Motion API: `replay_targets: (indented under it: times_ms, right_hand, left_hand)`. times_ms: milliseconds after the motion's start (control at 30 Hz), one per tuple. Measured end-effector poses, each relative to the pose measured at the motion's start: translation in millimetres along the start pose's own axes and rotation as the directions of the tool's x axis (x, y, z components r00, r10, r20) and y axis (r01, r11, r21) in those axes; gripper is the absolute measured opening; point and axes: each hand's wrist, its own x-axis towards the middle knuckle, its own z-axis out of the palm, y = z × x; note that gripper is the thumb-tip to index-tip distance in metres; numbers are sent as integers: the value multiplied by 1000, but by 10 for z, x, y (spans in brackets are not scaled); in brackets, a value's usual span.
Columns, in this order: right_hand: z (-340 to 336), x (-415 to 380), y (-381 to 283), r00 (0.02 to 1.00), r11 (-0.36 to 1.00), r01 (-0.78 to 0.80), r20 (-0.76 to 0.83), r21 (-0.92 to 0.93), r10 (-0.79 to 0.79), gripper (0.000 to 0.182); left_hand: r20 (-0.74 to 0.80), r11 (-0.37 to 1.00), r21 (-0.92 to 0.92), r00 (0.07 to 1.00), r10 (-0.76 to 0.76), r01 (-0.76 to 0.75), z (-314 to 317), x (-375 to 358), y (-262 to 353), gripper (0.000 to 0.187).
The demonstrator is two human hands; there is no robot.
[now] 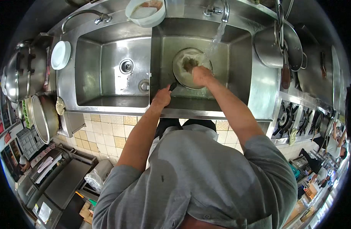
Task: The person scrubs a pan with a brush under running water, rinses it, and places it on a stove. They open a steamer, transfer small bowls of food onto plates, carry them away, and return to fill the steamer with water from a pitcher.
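Note:
A round pan (pixel 178 65) with pale, foamy water in it lies in the right sink basin. My left hand (pixel 162 97) is closed around the pan's black handle (pixel 173 86). Over the inside of the pan, my right hand (pixel 201 76) is closed on a brownish scrubber (pixel 189 65), whose exact shape is blurred. The scrubber touches the middle of the pan. From the right faucet (pixel 225 13) a stream of water (pixel 218 37) falls to the pan's far right edge.
The left basin (pixel 114 49) has a drain (pixel 126 66). A white tub (pixel 145 13) stands behind the divider, white plates (pixel 61 55) on the left ledge. Large pots (pixel 269 45) stand at right, beside stove burners (pixel 284 116). Other people (pixel 334 147) are far right.

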Motion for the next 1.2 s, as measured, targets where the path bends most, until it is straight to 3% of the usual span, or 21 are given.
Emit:
replay_targets:
  times_ms: [133, 200, 267, 333, 400, 467, 533, 567, 600, 667, 800, 867, 1000, 1067, 1133, 1200]
  right_hand:
    - [-100, -471, -410, 990, 989, 144, 5, 31, -144, 23]
    - [127, -263, -205, 994, 991, 107, -42, 77, -104, 23]
    - [133, 84, 145, 994, 980, -49, -90, 194, 68, 23]
    - [58, 7, 80, 998, 985, -51, -26, 166, 56, 31]
    - [-41, -341, -209, 985, 987, 154, 74, 53, -158, 31]
    - [155, -243, -183, 982, 983, 183, 42, 24, -184, 31]
    - [149, -30, 76, 986, 996, 45, 157, 74, -57, 29]
    - [159, -16, 202, 997, 996, 0, -81, 88, 7, 29]
    - [129, -70, 164, 996, 996, 1, -89, 89, 7, 29]
    - [116, -279, -22, 998, 998, 62, -7, -30, -62, 28]
    - [424, -395, -285, 992, 980, 126, 37, -154, -122, 18]
    - [263, -188, 22, 999, 1000, 27, 30, -14, -26, 22]
    - [342, -63, 121, 991, 988, -17, 131, -152, 37, 22]
    - [206, -493, -241, 981, 971, 167, 123, -172, -147, 22]
    - [368, -419, -200, 976, 962, 207, 101, -178, -191, 21]
    - [276, -210, 107, 990, 997, 80, 117, 5, -80, 44]
  left_hand:
    - [52, 998, 42, 998, -47, 44, -82, 14, 123, 49]
    - [57, 997, 59, 997, -59, 55, 6, -52, 17, 49]
    - [40, 999, 37, 998, -38, 37, -32, 0, 46, 48]
    - [36, 998, 47, 999, -35, 33, -48, 8, 36, 50]
    - [32, 998, 48, 999, -36, 35, -43, 30, 74, 52]
    - [33, 998, 59, 999, -37, 35, -59, -22, 78, 50]
    - [16, 999, 43, 999, -31, 31, 39, -44, -7, 48]
    - [-19, 1000, 23, 1000, -17, 18, 58, 37, -17, 46]
    - [-25, 1000, 27, 1000, -13, 14, -19, 19, 53, 46]
    - [79, 996, 35, 994, -81, 78, -202, -91, 263, 46]
    - [63, 995, 30, 994, -93, 92, -98, -39, 96, 47]
    - [72, 998, -32, 996, -49, 51, -162, -73, 185, 48]
    - [-24, 998, 63, 1000, -14, 15, 10, -36, 57, 47]
    - [64, 995, 89, 997, -47, 41, -113, -35, 159, 47]
    - [59, 996, 64, 996, -60, 56, -136, -50, 145, 47]
    - [49, 998, 28, 997, -65, 63, -133, -80, 191, 48]
